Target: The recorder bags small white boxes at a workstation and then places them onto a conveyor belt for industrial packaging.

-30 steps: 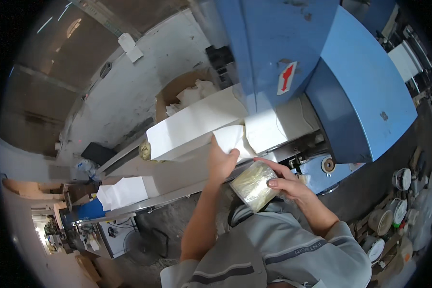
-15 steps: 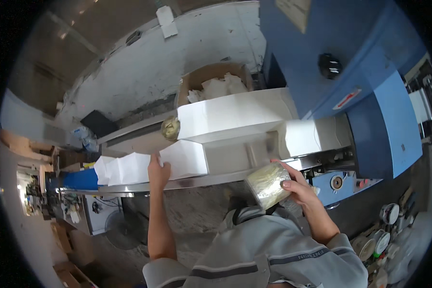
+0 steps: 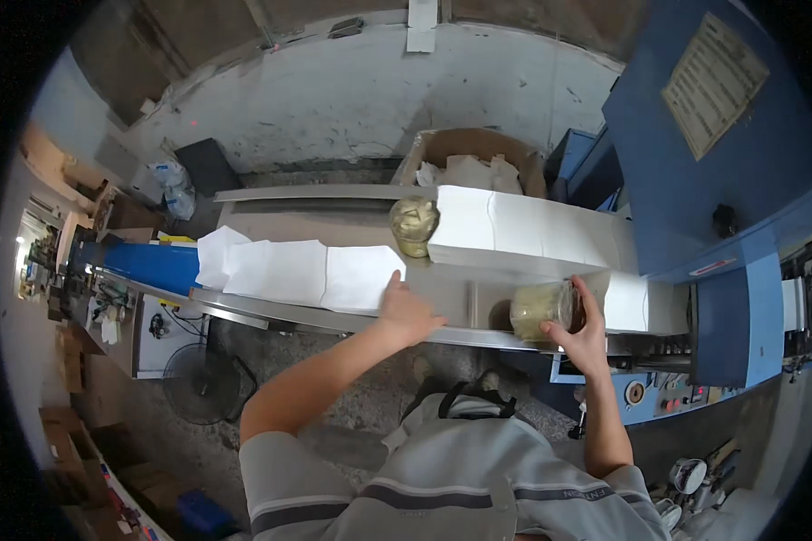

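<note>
My right hand [image 3: 582,334] grips a squat yellowish cylinder [image 3: 541,311] wrapped in shiny clear film, thumb on the near side and fingers round its right. The cylinder stands upright on the metal trough [image 3: 460,284], just left of a short white paper stack [image 3: 626,300]. At the right end of the near row of white folded paper [image 3: 325,275], my left hand [image 3: 410,311] rests its fingertips, with thumb stretched out to the right. A second wrapped, gold-brown lump [image 3: 414,225] sits against the left end of the far paper row [image 3: 523,225].
A blue machine [image 3: 713,153] stands at the right, with a control panel [image 3: 668,397] below the trough. Behind the trough is a cardboard box [image 3: 438,149] of white scraps. A blue chute [image 3: 149,263] lies at the left end, and a floor fan [image 3: 198,383] stands below.
My right hand has brought the wrapped cylinder from in front of the trough's edge onto the trough. My left hand has slid right to the near row's end. The view has shifted.
</note>
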`<state>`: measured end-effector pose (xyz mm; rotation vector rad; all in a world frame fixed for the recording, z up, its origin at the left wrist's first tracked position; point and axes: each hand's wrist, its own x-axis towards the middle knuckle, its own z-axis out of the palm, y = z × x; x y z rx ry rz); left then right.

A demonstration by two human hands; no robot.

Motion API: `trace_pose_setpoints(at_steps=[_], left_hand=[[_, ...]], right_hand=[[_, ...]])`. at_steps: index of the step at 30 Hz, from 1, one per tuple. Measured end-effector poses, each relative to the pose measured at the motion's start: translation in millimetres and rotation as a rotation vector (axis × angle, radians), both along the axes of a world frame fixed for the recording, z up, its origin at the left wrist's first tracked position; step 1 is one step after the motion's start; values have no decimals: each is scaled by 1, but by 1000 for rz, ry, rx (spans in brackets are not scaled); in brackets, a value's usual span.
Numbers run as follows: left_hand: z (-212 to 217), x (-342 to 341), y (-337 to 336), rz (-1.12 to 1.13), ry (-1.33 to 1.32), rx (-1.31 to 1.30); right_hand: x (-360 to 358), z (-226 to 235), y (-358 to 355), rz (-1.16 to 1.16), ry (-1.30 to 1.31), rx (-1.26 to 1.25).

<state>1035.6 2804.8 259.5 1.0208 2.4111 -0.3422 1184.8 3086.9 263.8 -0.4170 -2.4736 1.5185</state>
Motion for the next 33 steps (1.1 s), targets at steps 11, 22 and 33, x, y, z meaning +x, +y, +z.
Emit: trace_pose_setpoints(at_steps=[11, 22, 33], left_hand=[[-16, -11, -78, -4, 94, 257], [42, -22, -248, 982, 351, 1303], [-7, -166, -582, 1465, 178, 1232]], right_hand=[[-14, -20, 10, -170, -130, 621], [-56, -12, -111, 339, -164, -638], [-165, -44, -295, 92, -389, -633]])
